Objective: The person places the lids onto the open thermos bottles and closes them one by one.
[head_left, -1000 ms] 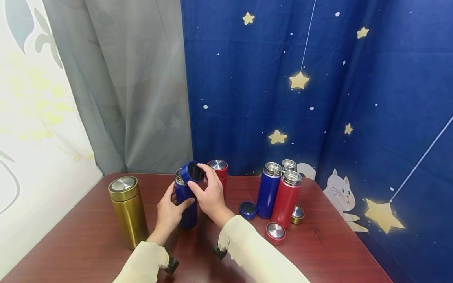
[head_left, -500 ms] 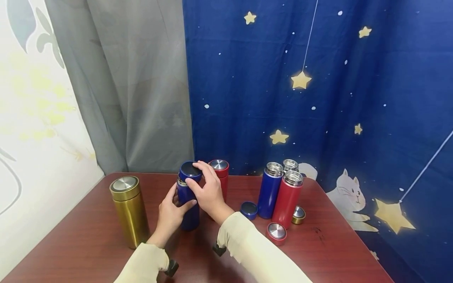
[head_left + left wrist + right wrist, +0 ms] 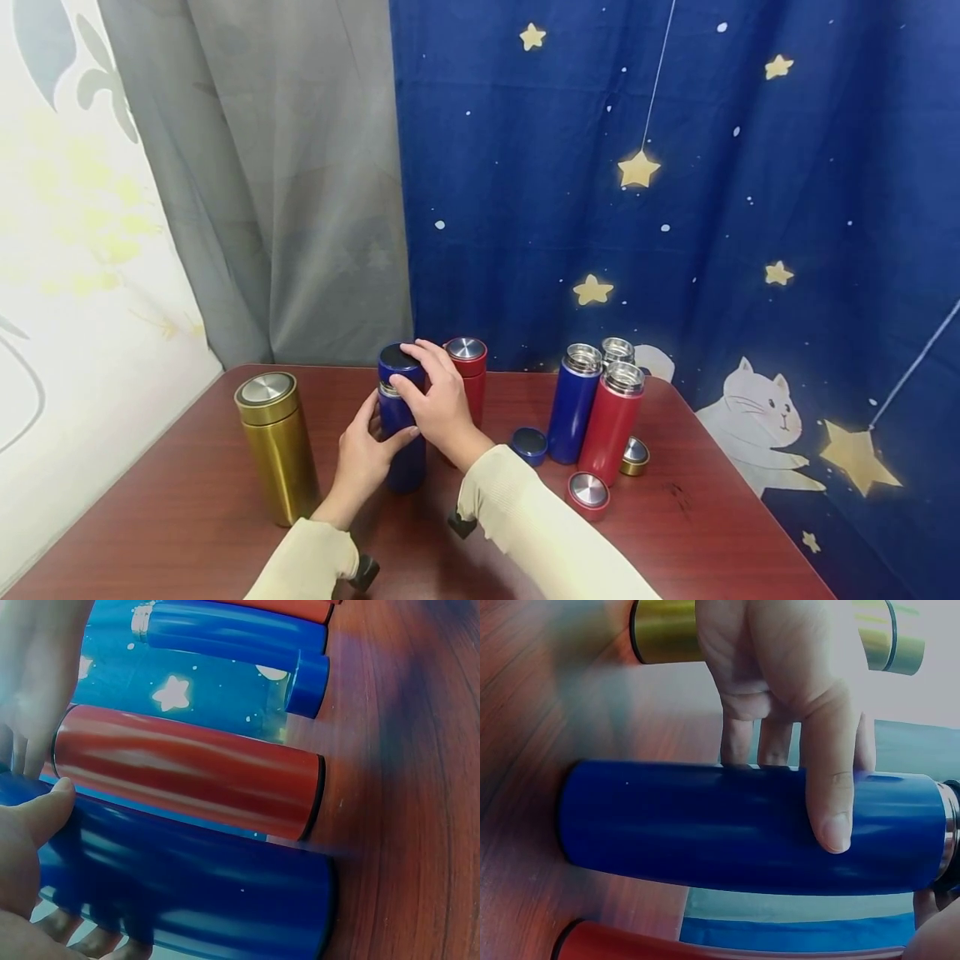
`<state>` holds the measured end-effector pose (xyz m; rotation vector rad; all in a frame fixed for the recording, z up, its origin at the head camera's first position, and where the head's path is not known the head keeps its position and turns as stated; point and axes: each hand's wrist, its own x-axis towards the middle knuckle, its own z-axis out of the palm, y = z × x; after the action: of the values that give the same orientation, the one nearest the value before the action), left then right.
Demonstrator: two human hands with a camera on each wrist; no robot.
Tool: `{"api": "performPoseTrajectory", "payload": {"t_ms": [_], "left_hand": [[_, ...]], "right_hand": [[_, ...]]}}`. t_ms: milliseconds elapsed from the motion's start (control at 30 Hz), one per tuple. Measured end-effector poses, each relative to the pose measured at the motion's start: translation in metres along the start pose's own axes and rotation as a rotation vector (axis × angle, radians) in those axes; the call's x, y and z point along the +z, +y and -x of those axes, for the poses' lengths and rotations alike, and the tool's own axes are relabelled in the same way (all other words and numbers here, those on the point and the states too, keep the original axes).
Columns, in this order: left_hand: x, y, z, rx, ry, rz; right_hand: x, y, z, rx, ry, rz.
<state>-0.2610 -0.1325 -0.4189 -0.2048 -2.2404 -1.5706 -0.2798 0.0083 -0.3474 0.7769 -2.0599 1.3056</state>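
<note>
My left hand (image 3: 363, 450) grips the body of a blue thermos bottle (image 3: 406, 454), its thumb across the near side in the right wrist view. The bottle stands upright on the table. With thumb and fingers, my right hand (image 3: 442, 400) holds the blue lid (image 3: 397, 363) with its dark top over the bottle's mouth. A strip of the silver neck (image 3: 949, 834) shows between lid and body. Just behind the right hand stands a red thermos (image 3: 467, 354) with its lid on. To the left of the hands is a gold thermos (image 3: 277, 450), lid on.
On the right stand an uncapped blue thermos (image 3: 573, 408), an uncapped red thermos (image 3: 611, 425) and another open one (image 3: 618, 350) behind. Near them lie a blue lid (image 3: 528, 445), a red lid (image 3: 588, 495) and a gold lid (image 3: 635, 456). Curtains hang behind the table (image 3: 187, 492).
The blue lid, tilted above the bottle's mouth a second ago, has come down level onto it in my right hand. My left hand keeps its grip on the bottle.
</note>
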Motion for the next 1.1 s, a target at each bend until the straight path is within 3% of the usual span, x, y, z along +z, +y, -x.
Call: {"api": "performPoseTrajectory", "payload": {"t_ms": [533,1100], "left_hand": [[-0.0027,0.0003,-0.0004,0.023,-0.031,0.006],[-0.0085,-0.0018,-0.0021,0.022,-0.092,0.019]], "right_hand": [[-0.0052,0.0054,-0.0009,-0.004,-0.114,0.026],[-0.0048,0.0069,0.0044,-0.017,-0.070,-0.004]]}}
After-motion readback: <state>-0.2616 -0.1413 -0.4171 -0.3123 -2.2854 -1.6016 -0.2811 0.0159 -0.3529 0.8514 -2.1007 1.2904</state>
